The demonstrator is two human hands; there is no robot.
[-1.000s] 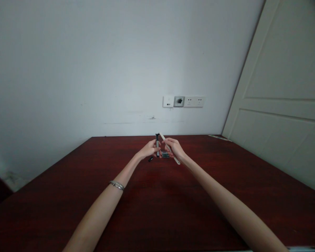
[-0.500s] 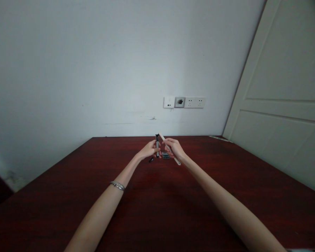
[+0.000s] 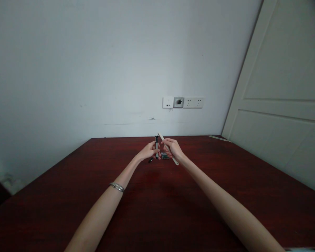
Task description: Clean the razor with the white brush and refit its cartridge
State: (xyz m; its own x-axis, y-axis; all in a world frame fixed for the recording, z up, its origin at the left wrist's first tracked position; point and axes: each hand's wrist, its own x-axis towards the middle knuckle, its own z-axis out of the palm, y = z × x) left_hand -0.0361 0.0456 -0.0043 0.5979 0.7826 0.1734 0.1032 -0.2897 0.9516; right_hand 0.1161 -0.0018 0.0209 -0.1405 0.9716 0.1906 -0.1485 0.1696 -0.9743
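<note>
Nearest the camera, both bare forearms reach out over a dark red wooden table (image 3: pixel 68 196). A silver bracelet (image 3: pixel 117 186) circles the left wrist, well short of the fingers. Farther out the two hands meet close together above the tabletop. The left hand (image 3: pixel 147 152) is curled, its fingers and thumb closed around the lower part of a slim grey rod (image 3: pixel 156 141), which stands upright and ends in a dark tip above the fingertips. Just to the right of those fingers, the right hand (image 3: pixel 173 148) pinches a thin white stick (image 3: pixel 175 162). The stick slants, with its upper end rising past the fingertips to just beside the rod's dark tip and its lower end jutting out below the heel of the hand, toward the wrist. The pictures do not show whether rod and stick touch. Below the left fingers a small black piece (image 3: pixel 150 160) lies on the wood, and between and just under the two sets of fingertips sits a small green-grey block (image 3: pixel 165 156), too small to make out further. Beyond the hands the table runs to a pale wall (image 3: pixel 94 70), where a row of socket plates (image 3: pixel 183 102) is mounted above and slightly right of the fingers. A cream panelled door (image 3: pixel 283 105) stands far off to the right.
</note>
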